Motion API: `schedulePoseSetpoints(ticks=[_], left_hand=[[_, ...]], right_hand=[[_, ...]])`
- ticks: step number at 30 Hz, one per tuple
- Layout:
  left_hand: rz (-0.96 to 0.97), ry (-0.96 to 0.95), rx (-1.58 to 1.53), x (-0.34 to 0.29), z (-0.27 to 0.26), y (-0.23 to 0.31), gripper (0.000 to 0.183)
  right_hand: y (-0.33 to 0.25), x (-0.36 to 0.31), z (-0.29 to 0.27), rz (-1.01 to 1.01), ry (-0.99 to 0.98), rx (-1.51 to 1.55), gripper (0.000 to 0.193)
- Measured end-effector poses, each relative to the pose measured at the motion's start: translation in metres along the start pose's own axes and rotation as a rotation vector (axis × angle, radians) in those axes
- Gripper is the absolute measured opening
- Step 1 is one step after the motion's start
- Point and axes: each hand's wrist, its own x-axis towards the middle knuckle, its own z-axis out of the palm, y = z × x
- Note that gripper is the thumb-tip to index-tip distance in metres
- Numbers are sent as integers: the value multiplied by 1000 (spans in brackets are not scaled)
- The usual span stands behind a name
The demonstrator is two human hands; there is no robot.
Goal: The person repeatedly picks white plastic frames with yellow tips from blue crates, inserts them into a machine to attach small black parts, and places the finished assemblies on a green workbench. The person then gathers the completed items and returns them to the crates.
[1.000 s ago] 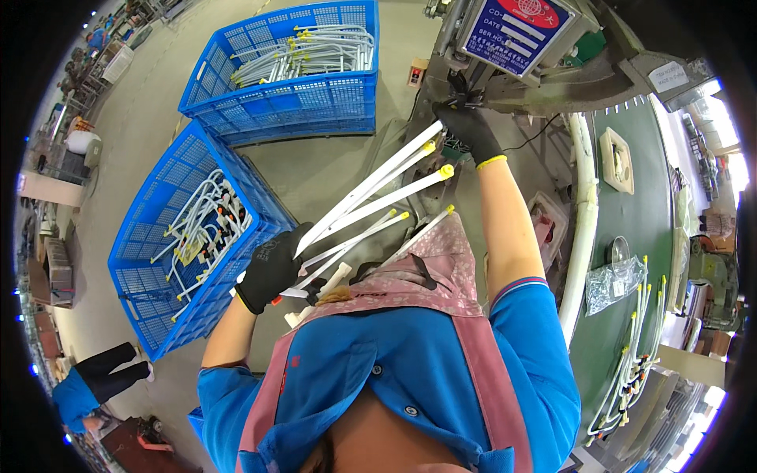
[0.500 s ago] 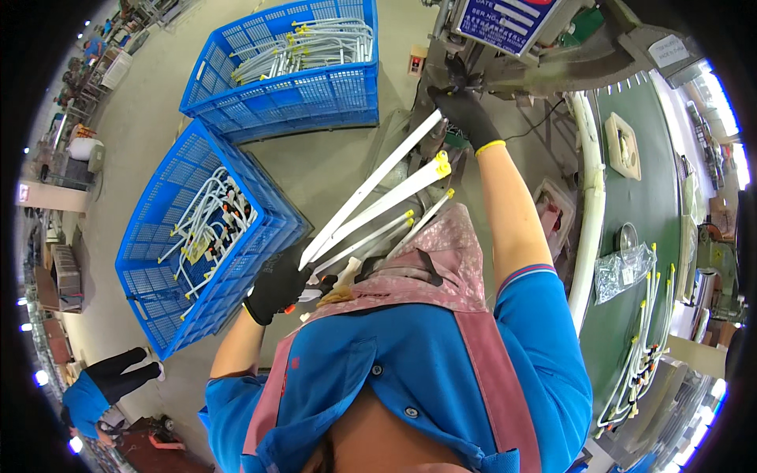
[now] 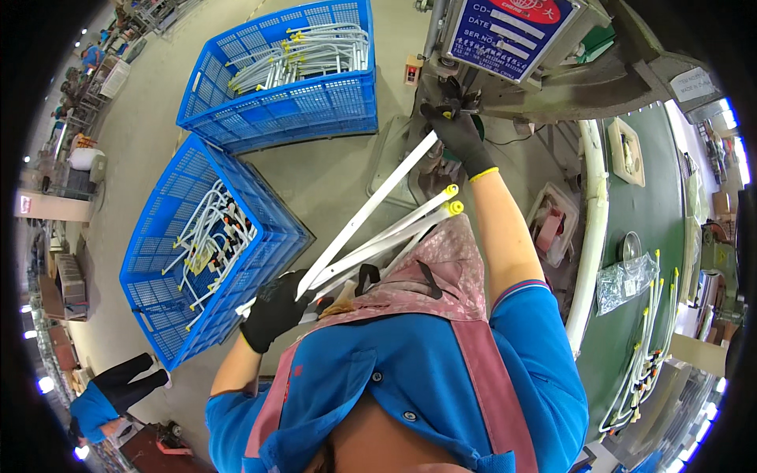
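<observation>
My left hand [image 3: 276, 309], in a black glove, is closed around the joined end of a white tubular frame [image 3: 367, 209]. Its longest tube slants up to my right hand [image 3: 459, 142], also gloved in black, which grips the upper end by the machine's dark metal fixture [image 3: 451, 93]. A yellow tip shows at that hand's fingers. The frame's other tubes fan out below, with yellow end caps [image 3: 453, 200], over my pink apron [image 3: 430, 276]. A short white tube end sticks out left of my left hand. My right fingertips are partly hidden against the dark fixture.
Two blue plastic crates [image 3: 276, 118] [image 3: 213, 307] hold several white bent tubes. The grey machine [image 3: 583, 98] with a blue plate stands ahead. A green bench [image 3: 662, 213] on the right bears tubes, a clear bag [image 3: 627, 282] and a tray [image 3: 625, 152]. Another person [image 3: 98, 402] is at far left.
The tubes' yellow-capped ends have swung down and right, toward my apron. My right hand has shifted slightly left and down, and my left hand has turned a little.
</observation>
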Motion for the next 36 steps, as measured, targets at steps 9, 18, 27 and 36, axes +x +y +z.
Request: schedulePoseSetpoints(ticks=[9,18,27,36], left_hand=[[-3,43,90,-5,29,-3,37],[-106,-11,-387,-16,93,-31,40],[-10,-136,-89,-9,10,7,43],[-139,-194,-313,1,47,-19,46]], right_hand=[[15,0,7,41,121,41,24],[8,-19,10,131,118,194,24],[13,-17,14,197,69,280,15],[10,-17,10,233,43,52,29]])
